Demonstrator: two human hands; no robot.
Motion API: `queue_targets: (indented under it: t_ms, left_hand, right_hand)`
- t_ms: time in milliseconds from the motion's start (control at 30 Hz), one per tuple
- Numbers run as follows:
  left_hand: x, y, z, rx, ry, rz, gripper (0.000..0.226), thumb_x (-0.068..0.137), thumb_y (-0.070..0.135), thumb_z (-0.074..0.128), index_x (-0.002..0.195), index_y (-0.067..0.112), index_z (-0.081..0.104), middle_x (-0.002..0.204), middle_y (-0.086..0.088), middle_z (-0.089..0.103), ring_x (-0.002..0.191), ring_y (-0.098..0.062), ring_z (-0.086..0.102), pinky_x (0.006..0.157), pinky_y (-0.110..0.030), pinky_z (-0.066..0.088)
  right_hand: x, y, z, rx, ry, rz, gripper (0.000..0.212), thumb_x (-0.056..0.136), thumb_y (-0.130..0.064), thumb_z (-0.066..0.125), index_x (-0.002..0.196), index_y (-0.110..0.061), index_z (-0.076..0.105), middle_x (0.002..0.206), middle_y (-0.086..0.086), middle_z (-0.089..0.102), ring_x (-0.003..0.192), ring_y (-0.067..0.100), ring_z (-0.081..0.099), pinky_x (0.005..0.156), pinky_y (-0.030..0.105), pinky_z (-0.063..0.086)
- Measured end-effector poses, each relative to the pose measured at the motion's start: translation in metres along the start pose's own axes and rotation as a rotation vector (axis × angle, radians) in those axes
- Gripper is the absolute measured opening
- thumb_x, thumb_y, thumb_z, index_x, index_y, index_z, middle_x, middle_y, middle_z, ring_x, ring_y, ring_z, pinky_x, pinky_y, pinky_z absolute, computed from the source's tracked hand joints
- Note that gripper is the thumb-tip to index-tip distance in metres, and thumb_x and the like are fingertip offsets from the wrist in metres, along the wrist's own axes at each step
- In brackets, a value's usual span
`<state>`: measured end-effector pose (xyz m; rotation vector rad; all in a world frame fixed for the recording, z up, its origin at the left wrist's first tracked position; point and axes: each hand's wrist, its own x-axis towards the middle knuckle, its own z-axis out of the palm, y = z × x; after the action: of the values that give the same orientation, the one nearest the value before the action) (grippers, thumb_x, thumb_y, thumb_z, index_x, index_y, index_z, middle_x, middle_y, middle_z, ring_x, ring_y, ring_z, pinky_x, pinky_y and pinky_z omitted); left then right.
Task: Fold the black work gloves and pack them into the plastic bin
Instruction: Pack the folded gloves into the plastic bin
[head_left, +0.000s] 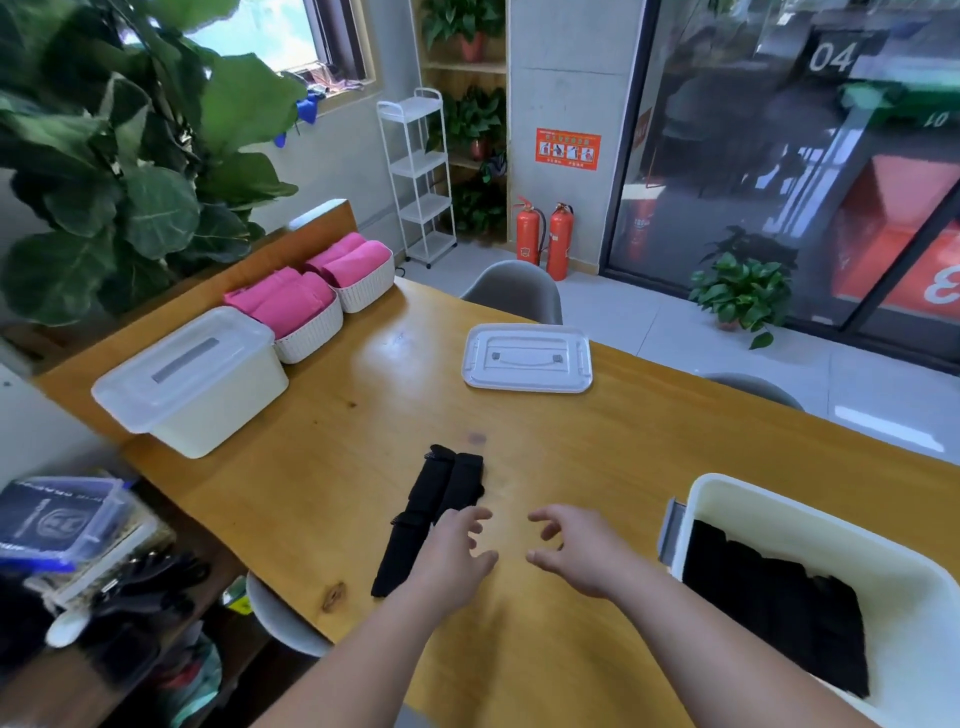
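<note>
Clear box (57, 519): seen at the lower left, below the table edge, with a blue-rimmed lid.
Lidded bin (192, 379): set on the far left of the table (363, 426), its translucent lid shut.
White baskets (311, 332): two are placed behind the lidded bin, just beside each other, each filled with rolled pink cloths (291, 304).
Black work gloves (441, 488): laid flat on the table as two long strips side by side and touching, ahead of the left hand and well apart from the plastic bin.
Left hand (452, 553): held over the near end of the gloves, fingers loosely curled with nothing gripped; whether the gloves are touched cannot be told.
Loose lid (527, 357): laid flat on the far side of the table, handle side up.
Right hand (576, 558): held above bare table between the gloves and the plastic bin, fingers relaxed and spread with nothing gripped.
Plastic bin (753, 519): placed uncovered at the near right of the table.
Packed gloves (769, 603): black items are seen lying inside the plastic bin.
</note>
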<state>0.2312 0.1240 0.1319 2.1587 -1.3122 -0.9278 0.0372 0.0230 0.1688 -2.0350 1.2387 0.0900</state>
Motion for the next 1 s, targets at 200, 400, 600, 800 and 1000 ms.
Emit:
queue_targets:
  t_ms: [200, 400, 600, 800, 1000]
  left_hand:
    - [0.000, -0.035, -0.020, 0.035, 0.062, -0.056, 0.057, 0.099, 0.033, 0.075, 0.150, 0.037, 0.051, 0.136, 0.016, 0.054, 0.119, -0.005, 0.058, 0.103, -0.028, 0.051]
    - [0.013, -0.044, -0.040, 0.027, 0.034, -0.033, 0.061, 0.104, 0.028, 0.068, 0.159, 0.035, 0.043, 0.154, 0.012, 0.051, 0.137, -0.009, 0.051, 0.115, -0.035, 0.047]
    - [0.034, -0.044, -0.049, 0.003, -0.051, -0.035, 0.065, 0.106, 0.029, 0.062, 0.164, 0.039, 0.033, 0.160, 0.007, 0.048, 0.145, -0.018, 0.049, 0.116, -0.038, 0.045]
    - [0.060, -0.044, -0.048, 0.060, -0.138, -0.026, 0.068, 0.105, 0.025, 0.057, 0.166, 0.034, 0.028, 0.164, 0.005, 0.044, 0.148, -0.017, 0.046, 0.118, -0.039, 0.044]
    - [0.072, -0.038, -0.038, 0.089, -0.192, -0.007, 0.064, 0.105, 0.020, 0.056, 0.164, 0.028, 0.034, 0.156, -0.001, 0.049, 0.142, -0.020, 0.049, 0.113, -0.033, 0.042]
  right_hand:
    - [0.023, -0.025, 0.034, -0.056, -0.111, 0.010, 0.063, 0.098, -0.048, 0.071, 0.155, -0.036, 0.046, 0.143, -0.007, 0.059, 0.126, 0.017, 0.061, 0.103, 0.033, 0.051]
    - [0.048, -0.046, 0.050, -0.072, -0.137, -0.003, 0.067, 0.104, -0.042, 0.065, 0.163, -0.031, 0.037, 0.167, -0.001, 0.039, 0.150, 0.023, 0.043, 0.120, 0.038, 0.039]
    - [0.073, -0.057, 0.057, -0.050, -0.181, -0.005, 0.065, 0.109, -0.035, 0.055, 0.167, -0.028, 0.027, 0.172, 0.001, 0.029, 0.155, 0.022, 0.036, 0.122, 0.035, 0.035]
    - [0.091, -0.055, 0.062, -0.032, -0.196, -0.005, 0.068, 0.109, -0.037, 0.055, 0.168, -0.025, 0.025, 0.174, 0.000, 0.025, 0.158, 0.021, 0.030, 0.127, 0.036, 0.029]
    - [0.100, -0.048, 0.061, -0.027, -0.188, 0.009, 0.070, 0.107, -0.040, 0.057, 0.168, -0.024, 0.026, 0.173, 0.000, 0.024, 0.156, 0.021, 0.034, 0.125, 0.035, 0.030]
